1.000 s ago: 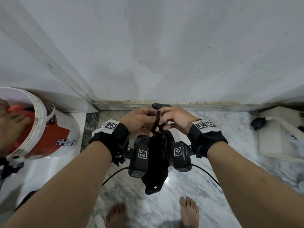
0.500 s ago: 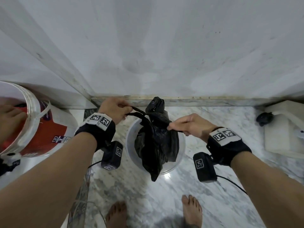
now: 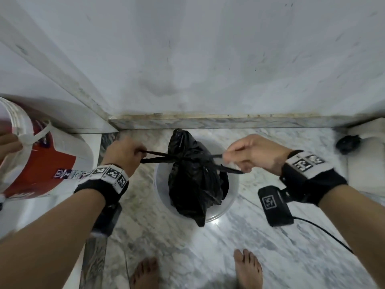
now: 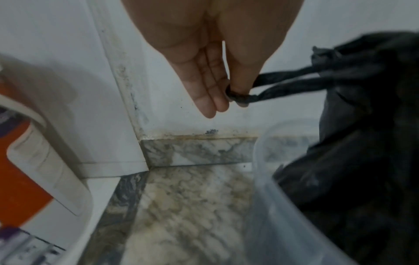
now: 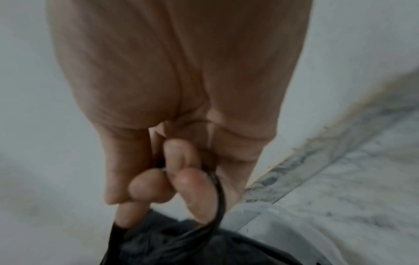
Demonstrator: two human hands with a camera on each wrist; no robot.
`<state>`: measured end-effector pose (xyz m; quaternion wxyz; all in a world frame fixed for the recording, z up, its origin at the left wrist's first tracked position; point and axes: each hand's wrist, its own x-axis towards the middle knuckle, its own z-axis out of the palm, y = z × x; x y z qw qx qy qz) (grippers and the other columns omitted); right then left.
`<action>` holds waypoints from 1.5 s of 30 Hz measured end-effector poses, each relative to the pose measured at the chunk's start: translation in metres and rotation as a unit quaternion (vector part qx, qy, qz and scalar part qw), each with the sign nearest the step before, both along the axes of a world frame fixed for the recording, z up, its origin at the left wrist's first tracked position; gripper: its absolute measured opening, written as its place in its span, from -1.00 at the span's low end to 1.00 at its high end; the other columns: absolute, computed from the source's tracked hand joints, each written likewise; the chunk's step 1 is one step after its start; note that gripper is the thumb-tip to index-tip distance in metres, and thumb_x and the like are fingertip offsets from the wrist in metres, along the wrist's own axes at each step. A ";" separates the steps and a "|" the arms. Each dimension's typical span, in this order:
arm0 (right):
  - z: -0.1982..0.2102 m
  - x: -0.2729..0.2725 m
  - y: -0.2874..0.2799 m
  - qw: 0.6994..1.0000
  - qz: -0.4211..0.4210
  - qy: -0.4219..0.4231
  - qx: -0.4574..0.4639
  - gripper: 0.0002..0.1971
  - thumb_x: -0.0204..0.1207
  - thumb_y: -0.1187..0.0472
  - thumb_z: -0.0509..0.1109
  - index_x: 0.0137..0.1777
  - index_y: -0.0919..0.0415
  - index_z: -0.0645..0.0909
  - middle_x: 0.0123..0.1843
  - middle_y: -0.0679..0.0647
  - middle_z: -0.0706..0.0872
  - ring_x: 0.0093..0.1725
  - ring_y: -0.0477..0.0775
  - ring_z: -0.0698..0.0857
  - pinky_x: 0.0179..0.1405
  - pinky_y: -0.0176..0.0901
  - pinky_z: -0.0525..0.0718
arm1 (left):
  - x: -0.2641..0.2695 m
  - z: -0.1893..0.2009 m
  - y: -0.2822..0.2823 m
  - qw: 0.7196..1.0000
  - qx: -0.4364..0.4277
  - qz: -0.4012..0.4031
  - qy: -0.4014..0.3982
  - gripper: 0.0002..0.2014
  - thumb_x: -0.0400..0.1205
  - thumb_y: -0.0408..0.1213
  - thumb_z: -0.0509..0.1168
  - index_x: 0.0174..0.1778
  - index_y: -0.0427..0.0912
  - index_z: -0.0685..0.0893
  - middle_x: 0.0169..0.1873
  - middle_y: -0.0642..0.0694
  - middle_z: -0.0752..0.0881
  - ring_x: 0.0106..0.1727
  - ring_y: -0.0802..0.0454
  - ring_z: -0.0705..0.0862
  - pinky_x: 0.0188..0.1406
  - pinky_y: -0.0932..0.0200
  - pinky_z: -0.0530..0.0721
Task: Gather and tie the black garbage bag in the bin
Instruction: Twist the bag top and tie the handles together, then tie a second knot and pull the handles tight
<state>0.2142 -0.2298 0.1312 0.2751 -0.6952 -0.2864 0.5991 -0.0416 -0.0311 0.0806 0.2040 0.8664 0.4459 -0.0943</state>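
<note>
The black garbage bag (image 3: pixel 193 180) hangs bunched above a small translucent bin (image 3: pixel 231 197) on the marble floor. A knot sits at its neck, with a tuft of plastic standing above it. My left hand (image 3: pixel 125 155) pinches the left handle loop (image 4: pixel 267 89) and holds it taut to the left. My right hand (image 3: pixel 250 153) grips the right handle loop (image 5: pixel 217 206) with curled fingers and holds it out to the right. The bag (image 5: pixel 192 245) fills the bottom of the right wrist view, and the bin's rim (image 4: pixel 263 188) shows in the left wrist view.
A white and red bucket (image 3: pixel 35 163) stands at the left, with another person's hand (image 3: pixel 8 142) on its rim. The white wall and marble skirting (image 3: pixel 208 122) run just behind the bin. A white box (image 3: pixel 366 159) sits at the right. My bare feet (image 3: pixel 248 268) are below.
My hands were together at the bag's neck a second ago; they have since moved apart sideways, drawing the two handle loops taut and tightening the knot.
</note>
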 end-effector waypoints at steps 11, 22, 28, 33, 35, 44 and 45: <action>-0.012 0.004 -0.040 0.997 0.011 -0.046 -0.068 -0.78 0.46 0.02 0.46 -0.25 0.13 0.83 -0.49 0.16 0.35 -0.46 0.11 0.37 -0.48 -0.16 0.55 | 0.008 0.018 -0.019 0.754 -0.451 0.348 -0.328 -0.87 0.58 -0.38 0.26 -0.10 -0.33 0.70 -0.30 -0.07 0.84 -0.02 -0.17 0.77 0.18 -0.08 0.70; -0.036 0.013 -0.043 0.980 -0.189 -0.035 -0.059 -0.75 0.45 0.17 0.48 -0.36 0.33 0.75 -0.55 0.18 0.36 -0.50 0.17 0.38 -0.49 -0.14 0.60 | 0.003 0.016 -0.023 0.729 -0.511 0.309 -0.335 -0.79 0.07 -0.39 0.16 -0.81 -0.06 0.31 -0.81 0.02 0.24 -0.75 0.07 0.19 -0.69 0.27 0.22; -0.034 0.013 -0.046 0.975 -0.201 -0.072 -0.057 -0.77 0.46 0.22 0.48 -0.26 0.43 0.77 -0.64 0.04 0.30 -0.61 0.01 0.31 -0.54 -0.14 0.53 | -0.005 0.012 -0.012 0.913 -0.342 0.082 -0.209 -0.66 0.55 -0.26 0.37 -0.50 -0.35 0.54 -0.57 -0.12 0.51 -0.45 0.01 0.47 -0.31 0.22 0.50; -0.033 0.017 -0.038 0.963 -0.190 -0.168 -0.092 -0.75 0.47 0.13 0.46 -0.26 0.34 0.79 -0.82 -0.18 0.43 -0.49 0.05 0.41 -0.46 -0.14 0.54 | -0.009 0.013 -0.024 0.868 -0.375 0.159 -0.285 -0.71 0.46 -0.20 0.42 -0.43 -0.37 0.63 -0.45 -0.25 0.60 -0.34 -0.09 0.57 -0.14 0.04 0.60; -0.031 0.018 -0.035 0.962 -0.188 -0.179 -0.087 -0.75 0.48 0.12 0.45 -0.24 0.33 0.78 -0.84 -0.22 0.44 -0.49 0.08 0.41 -0.43 -0.14 0.54 | -0.003 0.025 -0.027 0.800 -0.429 0.211 -0.362 -0.76 0.42 -0.19 0.45 -0.44 -0.29 0.66 -0.42 -0.20 0.67 -0.28 -0.05 0.68 -0.05 0.05 0.71; -0.032 0.017 -0.039 0.966 -0.195 -0.156 -0.073 -0.86 0.42 0.20 0.51 -0.27 0.27 0.78 -0.50 0.11 0.44 -0.47 0.08 0.45 -0.51 -0.13 0.56 | 0.032 0.080 -0.016 0.922 -0.371 -0.003 -0.110 -0.65 0.50 -0.19 0.22 -0.55 -0.32 0.58 -0.67 -0.12 0.61 -0.63 -0.09 0.53 -0.45 0.09 0.58; -0.031 0.017 -0.040 0.967 -0.196 -0.156 -0.055 -0.92 0.43 0.25 0.49 -0.22 0.27 0.73 -0.49 0.10 0.46 -0.48 0.08 0.46 -0.48 -0.09 0.56 | 0.034 0.079 -0.014 0.958 -0.275 -0.080 0.011 -0.65 0.54 -0.17 0.16 -0.47 -0.31 0.62 -0.60 -0.12 0.68 -0.61 -0.06 0.57 -0.47 0.07 0.59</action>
